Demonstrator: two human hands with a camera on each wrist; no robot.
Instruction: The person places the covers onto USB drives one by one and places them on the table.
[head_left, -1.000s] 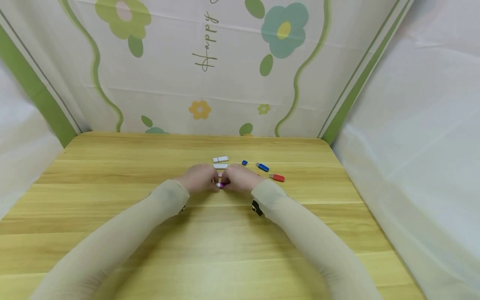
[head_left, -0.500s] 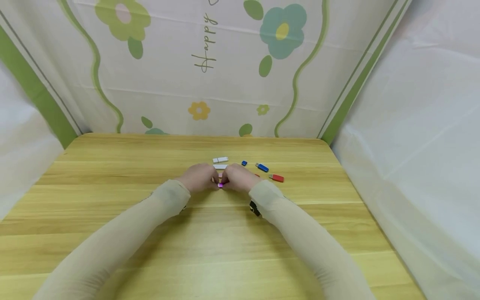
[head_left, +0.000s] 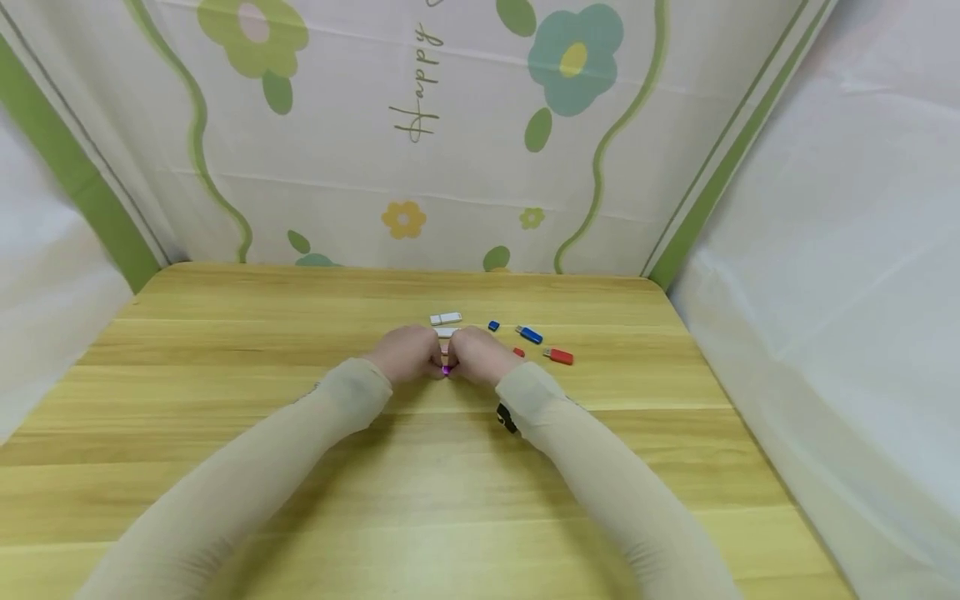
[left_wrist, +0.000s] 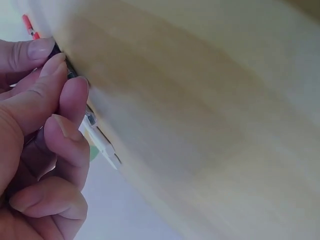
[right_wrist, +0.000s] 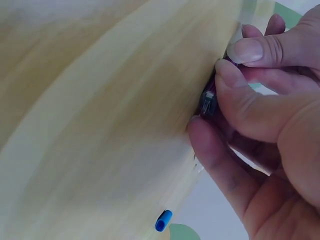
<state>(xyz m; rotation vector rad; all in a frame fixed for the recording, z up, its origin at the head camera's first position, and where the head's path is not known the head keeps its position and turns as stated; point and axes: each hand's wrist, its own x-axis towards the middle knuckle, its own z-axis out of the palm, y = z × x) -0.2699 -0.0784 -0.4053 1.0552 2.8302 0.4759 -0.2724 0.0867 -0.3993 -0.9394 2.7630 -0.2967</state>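
Observation:
In the head view a small purple USB stick (head_left: 446, 371) sits between my two hands, low over the wooden table. My left hand (head_left: 408, 354) pinches its left end and my right hand (head_left: 483, 356) pinches its right end, with the fingertips almost meeting. The right wrist view shows the dark purple stick (right_wrist: 207, 102) between thumb and fingers, partly covered. The fingers hide whether its left end is a separate cap. Just behind the hands lie a pink piece (head_left: 445, 350), mostly hidden, and a white USB stick (head_left: 446, 332).
Farther back lies another white USB stick (head_left: 446, 318). To the right are a blue cap (head_left: 493, 326), a blue USB stick (head_left: 529, 334), a red cap (head_left: 519, 352) and a red USB stick (head_left: 558, 357). A patterned cloth (head_left: 480, 167) hangs behind the table.
My hands have drawn slightly closer together. The silvery part visible left of the purple one second ago no longer shows between the fingers. The other sticks and caps lie unmoved.

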